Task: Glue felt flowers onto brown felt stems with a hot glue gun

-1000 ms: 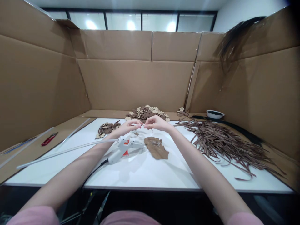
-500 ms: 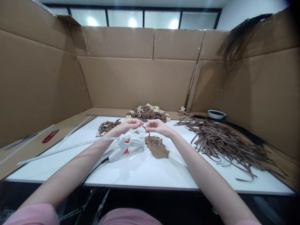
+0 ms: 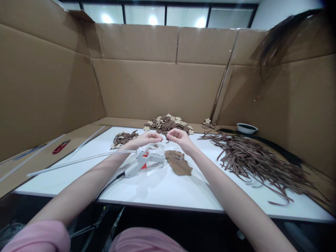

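Observation:
Between the thumb and fingertips of my right hand [image 3: 181,139] is a small dark brown strip [image 3: 167,139], its end hanging down. My left hand [image 3: 149,139] is a short gap to the left, fingers closed together; whatever is in the pinch, if anything, is hidden. Below it a white glue gun [image 3: 154,156] rests on the white tabletop, a long clear glue stick [image 3: 78,163] sticking out of its back. To the right of its nozzle lies an irregular brown sheet [image 3: 181,167] with shiny spots near its upper part.
Brown strips [image 3: 252,157] lie in a large heap on the right. At the back is a pile of brown and cream flower shapes [image 3: 169,123], with a smaller pile [image 3: 122,139] at left. A white bowl [image 3: 246,128], red cutter [image 3: 61,146] and cardboard walls [image 3: 147,87] surround the work area.
My hands have drawn apart. The brown strip that stretched between both hands is now at my right fingertips. The whole view has shifted slightly.

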`<state>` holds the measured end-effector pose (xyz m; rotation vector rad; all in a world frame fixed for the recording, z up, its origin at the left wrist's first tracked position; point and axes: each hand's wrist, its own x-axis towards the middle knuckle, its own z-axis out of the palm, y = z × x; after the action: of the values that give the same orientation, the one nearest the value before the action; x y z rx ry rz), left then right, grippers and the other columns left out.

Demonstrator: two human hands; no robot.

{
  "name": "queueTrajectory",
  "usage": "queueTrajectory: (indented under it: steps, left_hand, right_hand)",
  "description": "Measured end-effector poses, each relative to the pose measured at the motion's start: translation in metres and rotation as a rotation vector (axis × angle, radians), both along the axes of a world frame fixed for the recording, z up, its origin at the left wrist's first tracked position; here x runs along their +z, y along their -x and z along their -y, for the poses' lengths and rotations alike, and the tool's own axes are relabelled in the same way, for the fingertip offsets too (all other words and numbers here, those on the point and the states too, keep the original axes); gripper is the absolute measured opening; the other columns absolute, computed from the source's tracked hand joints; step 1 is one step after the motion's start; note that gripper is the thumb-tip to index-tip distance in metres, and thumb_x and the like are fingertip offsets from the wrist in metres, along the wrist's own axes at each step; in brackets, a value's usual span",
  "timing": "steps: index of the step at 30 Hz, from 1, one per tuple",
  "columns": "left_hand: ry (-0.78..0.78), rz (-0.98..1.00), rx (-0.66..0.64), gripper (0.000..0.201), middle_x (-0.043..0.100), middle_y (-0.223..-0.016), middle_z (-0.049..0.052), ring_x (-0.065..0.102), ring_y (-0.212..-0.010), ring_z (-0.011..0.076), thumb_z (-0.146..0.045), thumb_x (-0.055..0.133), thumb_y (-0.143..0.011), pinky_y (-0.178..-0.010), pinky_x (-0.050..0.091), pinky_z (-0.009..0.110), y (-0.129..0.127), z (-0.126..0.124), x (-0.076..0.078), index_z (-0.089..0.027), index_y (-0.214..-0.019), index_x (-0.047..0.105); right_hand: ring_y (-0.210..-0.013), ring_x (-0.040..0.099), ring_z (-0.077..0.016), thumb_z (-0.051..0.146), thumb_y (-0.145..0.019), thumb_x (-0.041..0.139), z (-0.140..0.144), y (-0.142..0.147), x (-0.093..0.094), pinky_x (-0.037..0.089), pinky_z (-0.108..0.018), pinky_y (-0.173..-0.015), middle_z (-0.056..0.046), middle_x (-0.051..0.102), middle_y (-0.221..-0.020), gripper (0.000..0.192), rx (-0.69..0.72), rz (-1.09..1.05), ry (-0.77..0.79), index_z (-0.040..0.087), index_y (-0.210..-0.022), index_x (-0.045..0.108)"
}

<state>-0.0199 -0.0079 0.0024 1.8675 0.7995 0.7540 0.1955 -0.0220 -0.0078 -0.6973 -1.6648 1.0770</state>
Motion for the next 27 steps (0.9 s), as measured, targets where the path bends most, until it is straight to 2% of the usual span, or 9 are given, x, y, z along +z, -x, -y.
queueTrajectory:
  steps: [3, 6, 10, 13, 16, 20, 27]
  left_hand:
    - [-0.029, 0.034, 0.051, 0.039, 0.067, -0.099, 0.008, 0.061, -0.086, 0.0186, -0.049, 0.067, -0.075, -0.074, 0.046, 0.028, -0.001, -0.004, -0.003, -0.014, -0.093, 0.066]
    - [-0.073, 0.118, 0.061, 0.039, 0.068, -0.091, 0.007, 0.061, -0.084, 0.0175, -0.05, 0.066, -0.077, -0.078, 0.046, 0.029, -0.004, -0.007, -0.005, -0.014, -0.091, 0.064]
    - [-0.021, 0.182, 0.003, 0.035, 0.066, -0.079, 0.004, 0.061, -0.075, 0.0151, -0.046, 0.069, -0.076, -0.072, 0.046, 0.028, -0.009, -0.005, -0.004, -0.014, -0.086, 0.062]
    - [0.0, 0.189, -0.067, 0.03, 0.065, -0.074, 0.002, 0.06, -0.07, 0.0138, -0.041, 0.073, -0.074, -0.068, 0.046, 0.026, -0.01, -0.001, -0.002, -0.014, -0.082, 0.062]
    - [0.005, 0.215, -0.064, 0.03, 0.065, -0.07, 0.001, 0.061, -0.066, 0.0124, -0.036, 0.076, -0.07, -0.065, 0.045, 0.024, -0.01, 0.0, 0.0, -0.014, -0.083, 0.06]
    - [-0.005, 0.19, -0.037, 0.034, 0.065, -0.069, 0.001, 0.061, -0.064, 0.0126, -0.034, 0.079, -0.067, -0.063, 0.046, 0.025, -0.007, -0.003, 0.0, -0.013, -0.086, 0.06]
    - [-0.024, 0.185, -0.031, 0.036, 0.067, -0.073, 0.002, 0.064, -0.067, 0.0142, -0.038, 0.076, -0.071, -0.066, 0.049, 0.026, -0.003, -0.006, 0.0, -0.014, -0.092, 0.06]
  right_hand:
    - [-0.071, 0.06, -0.0148, 0.049, -0.066, 0.075, -0.001, 0.002, -0.001, 0.047, -0.028, -0.069, -0.002, 0.065, -0.076, 0.037, -0.028, 0.013, 0.01, 0.019, -0.078, 0.059]
    - [-0.07, 0.063, -0.0163, 0.049, -0.06, 0.078, 0.0, 0.005, -0.002, 0.047, -0.028, -0.066, -0.001, 0.066, -0.072, 0.043, -0.061, 0.022, 0.024, 0.019, -0.079, 0.054]
    - [-0.065, 0.064, -0.0174, 0.049, -0.057, 0.08, 0.004, 0.009, -0.003, 0.044, -0.026, -0.058, 0.002, 0.063, -0.063, 0.048, -0.054, 0.036, 0.036, 0.022, -0.079, 0.046]
    - [-0.065, 0.065, -0.0183, 0.047, -0.058, 0.08, 0.007, 0.012, -0.002, 0.044, -0.026, -0.057, 0.002, 0.063, -0.064, 0.047, -0.039, 0.083, 0.001, 0.022, -0.078, 0.046]
    - [-0.065, 0.064, -0.0178, 0.045, -0.061, 0.079, 0.008, 0.013, -0.002, 0.044, -0.026, -0.057, 0.001, 0.063, -0.065, 0.043, -0.037, 0.099, -0.034, 0.021, -0.078, 0.048]
    - [-0.064, 0.065, -0.0173, 0.044, -0.064, 0.078, 0.008, 0.012, -0.004, 0.043, -0.025, -0.055, 0.001, 0.064, -0.066, 0.04, -0.022, 0.1, -0.042, 0.021, -0.079, 0.049]
    - [-0.066, 0.066, -0.0176, 0.039, -0.065, 0.078, 0.005, 0.01, -0.009, 0.045, -0.024, -0.057, -0.001, 0.069, -0.07, 0.039, -0.008, 0.098, 0.001, 0.02, -0.084, 0.05]
